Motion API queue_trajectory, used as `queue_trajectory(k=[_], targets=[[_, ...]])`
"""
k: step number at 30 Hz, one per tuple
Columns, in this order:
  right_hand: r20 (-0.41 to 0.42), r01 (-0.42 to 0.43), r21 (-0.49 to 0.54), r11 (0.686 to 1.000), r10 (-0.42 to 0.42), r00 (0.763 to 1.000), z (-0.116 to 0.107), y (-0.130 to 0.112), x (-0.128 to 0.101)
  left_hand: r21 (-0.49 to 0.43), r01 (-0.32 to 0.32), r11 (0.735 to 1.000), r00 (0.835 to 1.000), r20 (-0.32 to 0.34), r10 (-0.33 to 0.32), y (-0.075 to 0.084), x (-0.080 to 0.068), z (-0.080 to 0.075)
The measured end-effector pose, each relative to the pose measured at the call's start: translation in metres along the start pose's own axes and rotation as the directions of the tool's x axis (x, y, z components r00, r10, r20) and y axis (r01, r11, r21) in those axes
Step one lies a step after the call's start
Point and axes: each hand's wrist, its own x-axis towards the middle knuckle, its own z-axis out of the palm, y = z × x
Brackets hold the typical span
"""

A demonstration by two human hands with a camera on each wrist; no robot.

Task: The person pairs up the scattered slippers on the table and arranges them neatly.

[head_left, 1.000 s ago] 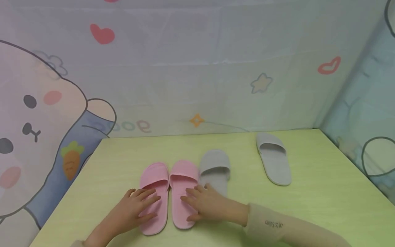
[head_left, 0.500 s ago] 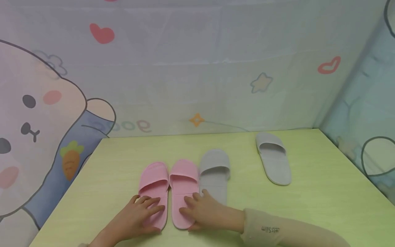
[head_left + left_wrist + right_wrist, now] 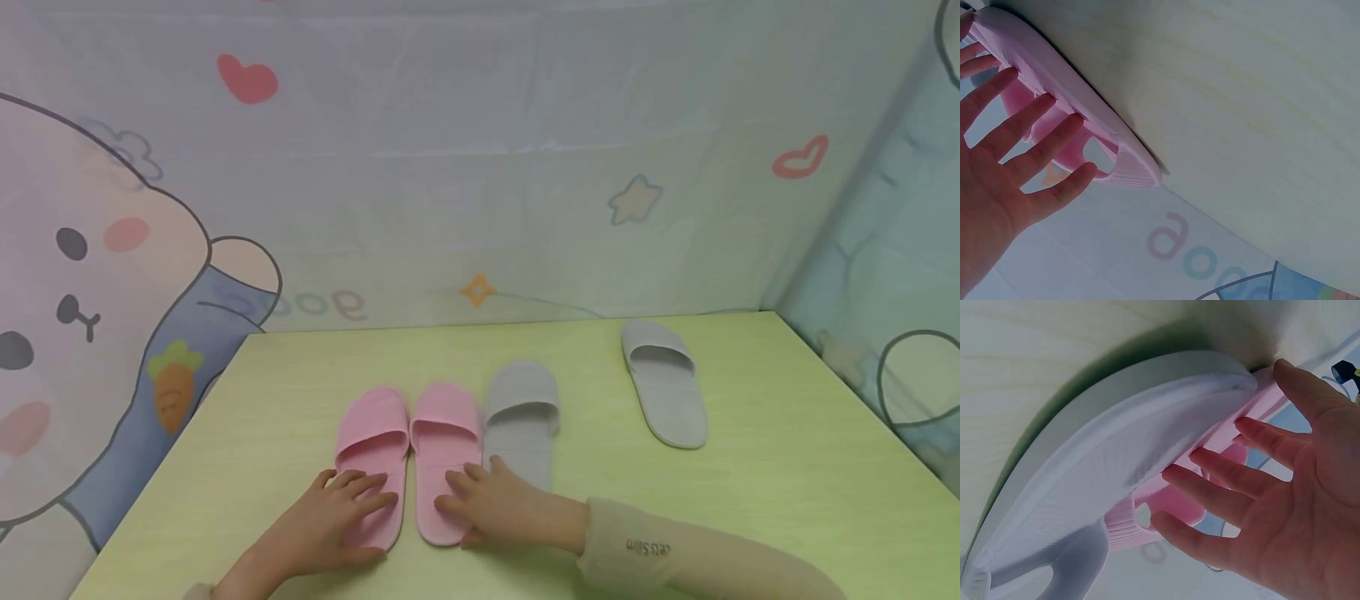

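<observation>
Two pink slippers lie side by side on the table, toes toward the back wall. My left hand (image 3: 330, 521) rests its spread fingers on the left pink slipper (image 3: 371, 425), with the thumb by its heel end. On the right pink slipper (image 3: 446, 412) lie the fingers of my right hand (image 3: 510, 504), its thumb near the heel. Both wrist views show the left hand (image 3: 1004, 181) and right hand (image 3: 1297, 487) with fairly straight, spread fingers against the slippers. A grey slipper (image 3: 522, 383) touches the right pink one; my right hand partly covers its heel.
Another grey slipper (image 3: 663, 392) lies apart at the back right, slightly turned. The pale green table (image 3: 787, 433) ends at a cloth backdrop (image 3: 450, 167) with printed cartoon figures. A second cloth (image 3: 900, 275) hangs along the right side.
Both pink slippers have slid slightly toward the back, and the left one has turned a little. My hands have shifted toward the slippers' heel ends. The grey slippers stay put.
</observation>
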Motion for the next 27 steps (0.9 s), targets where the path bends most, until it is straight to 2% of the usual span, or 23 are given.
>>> queue_trajectory(k=[6,15,22,27], targets=[[0.077,-0.041,0.060,0.997,0.036,0.996,0.000,0.007,0.004,-0.004,0.018,1.000,0.999,0.035,-0.018,-0.004,0.005,-0.003],[0.133,-0.087,0.188,0.978,0.062,0.989,-0.001,0.016,0.007,-0.014,0.043,0.999,0.997,0.059,-0.042,-0.012,0.013,-0.002],[0.161,-0.116,0.203,0.972,0.084,0.983,-0.001,0.018,0.010,-0.016,0.059,0.998,0.997,0.059,-0.058,-0.017,0.017,0.002],[0.151,-0.114,0.184,0.976,0.087,0.985,0.001,0.021,0.013,-0.029,0.070,0.997,0.995,0.070,-0.067,-0.018,0.020,0.001]])
